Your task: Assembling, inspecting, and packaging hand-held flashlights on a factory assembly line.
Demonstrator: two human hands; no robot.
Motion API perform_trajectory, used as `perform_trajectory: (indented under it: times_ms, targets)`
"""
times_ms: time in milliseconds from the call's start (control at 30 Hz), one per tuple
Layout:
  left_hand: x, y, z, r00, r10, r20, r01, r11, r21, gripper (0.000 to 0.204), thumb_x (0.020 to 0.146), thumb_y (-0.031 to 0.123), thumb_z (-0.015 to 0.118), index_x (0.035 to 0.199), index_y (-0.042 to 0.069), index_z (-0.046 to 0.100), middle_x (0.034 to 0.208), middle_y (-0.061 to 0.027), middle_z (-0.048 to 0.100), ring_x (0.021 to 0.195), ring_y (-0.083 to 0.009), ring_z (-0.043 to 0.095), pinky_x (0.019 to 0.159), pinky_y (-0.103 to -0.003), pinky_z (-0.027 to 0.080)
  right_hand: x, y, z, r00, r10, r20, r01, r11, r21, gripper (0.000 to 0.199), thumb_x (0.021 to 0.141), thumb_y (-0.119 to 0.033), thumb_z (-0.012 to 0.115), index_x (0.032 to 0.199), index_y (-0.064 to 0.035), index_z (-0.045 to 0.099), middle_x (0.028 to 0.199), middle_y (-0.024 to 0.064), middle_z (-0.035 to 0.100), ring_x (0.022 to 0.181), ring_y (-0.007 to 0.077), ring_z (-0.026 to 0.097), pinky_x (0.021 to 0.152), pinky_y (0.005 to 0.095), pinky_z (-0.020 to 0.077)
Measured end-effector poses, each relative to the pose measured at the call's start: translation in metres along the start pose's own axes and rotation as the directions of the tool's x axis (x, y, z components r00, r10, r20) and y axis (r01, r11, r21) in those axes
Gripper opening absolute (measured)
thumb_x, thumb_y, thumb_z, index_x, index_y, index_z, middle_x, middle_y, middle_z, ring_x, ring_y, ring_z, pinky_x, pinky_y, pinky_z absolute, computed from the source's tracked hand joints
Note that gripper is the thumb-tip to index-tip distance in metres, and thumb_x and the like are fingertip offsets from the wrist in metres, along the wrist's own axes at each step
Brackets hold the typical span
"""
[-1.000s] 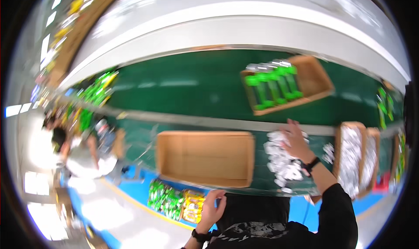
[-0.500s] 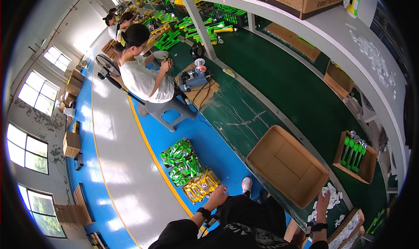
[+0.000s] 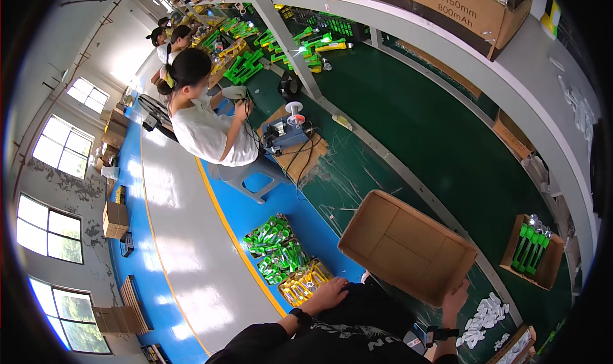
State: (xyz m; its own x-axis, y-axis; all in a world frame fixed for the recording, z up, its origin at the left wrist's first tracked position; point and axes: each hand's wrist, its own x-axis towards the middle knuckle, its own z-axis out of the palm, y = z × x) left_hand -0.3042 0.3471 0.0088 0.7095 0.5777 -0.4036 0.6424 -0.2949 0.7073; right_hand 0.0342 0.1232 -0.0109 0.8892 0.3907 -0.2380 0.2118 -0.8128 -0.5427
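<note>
One long green bench (image 3: 447, 147), seemingly factory.

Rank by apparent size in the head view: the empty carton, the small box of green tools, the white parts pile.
1. Empty carton, largest.
2. Box of green tools.
3. White parts pile, smallest; it lies nearer the rim, so fisheye distortion leaves this unsure.

right hand (image 3: 454, 298) gripping the near edge of an empty cardboard box (image 3: 407, 246) on the green table (image 3: 447, 147), left hand (image 3: 329, 294) resting on a dark lap, white small parts (image 3: 483, 313) just beside the right hand, crates of green parts (image 3: 276, 252) on the blue floor, seated person in white (image 3: 207, 131) at a soldering station (image 3: 285, 133)
</note>
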Motion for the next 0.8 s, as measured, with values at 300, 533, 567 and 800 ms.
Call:
perform_trajectory:
  times_ms: [300, 533, 567, 800]
  targets:
    - [0.103, 0.017, -0.131, 0.935, -0.046, -0.353, 0.064, 0.997, 0.04, 0.03, 0.082, 0.01, 0.058, 0.107, -0.002, 0.047, 0.092, -0.0188, 0.058, 0.079, -0.0311, 0.061, 0.069, -0.039, 0.05, 0.008, -0.055, 0.04, 0.99, -0.036, -0.14, 0.05, 0.994, 0.1, 0.029, 0.089, -0.016, 0.05, 0.114, -0.0029, 0.047, 0.086, 0.0247, 0.063, 0.083, 0.0445, 0.06, 0.067, 0.05, 0.0452]
    - [0.214, 0.004, -0.34, 0.653, 0.25, -0.715, -0.021, 0.95, 0.312, 0.024, 0.08, 0.003, 0.059, 0.102, -0.002, 0.05, 0.077, -0.0142, 0.061, 0.068, -0.0246, 0.063, 0.06, -0.034, 0.05, 0.001, -0.1, 0.054, 0.989, 0.091, -0.12, -0.077, 0.99, 0.117, 0.047, 0.09, -0.042, 0.047, 0.117, -0.0044, 0.047, 0.09, 0.0286, 0.062, 0.081, 0.05, 0.057, 0.064, 0.0571, 0.0433]
    - [0.232, 0.0, -0.379, 0.608, 0.271, -0.746, -0.01, 0.942, 0.334, 0.023, 0.08, 0.003, 0.059, 0.101, -0.001, 0.05, 0.078, -0.0145, 0.061, 0.067, -0.0242, 0.063, 0.059, -0.034, 0.05, 0.003, -0.106, 0.051, 0.989, 0.143, -0.036, -0.139, 0.986, 0.089, 0.049, 0.09, -0.044, 0.047, 0.12, -0.0044, 0.046, 0.091, 0.027, 0.063, 0.084, 0.0486, 0.058, 0.067, 0.0536, 0.0449]
    - [0.445, -0.077, -0.563, 0.679, 0.43, -0.595, -0.056, 0.838, 0.542, 0.023, 0.076, 0.007, 0.06, 0.097, 0.002, 0.053, 0.086, -0.0152, 0.061, 0.081, -0.0318, 0.061, 0.07, -0.04, 0.049, -0.029, -0.03, 0.138, 0.929, 0.167, -0.329, -0.194, 0.98, -0.051, 0.043, 0.086, -0.032, 0.057, 0.113, 0.0003, 0.051, 0.088, 0.0196, 0.063, 0.081, 0.0373, 0.06, 0.068, 0.0418, 0.0491]
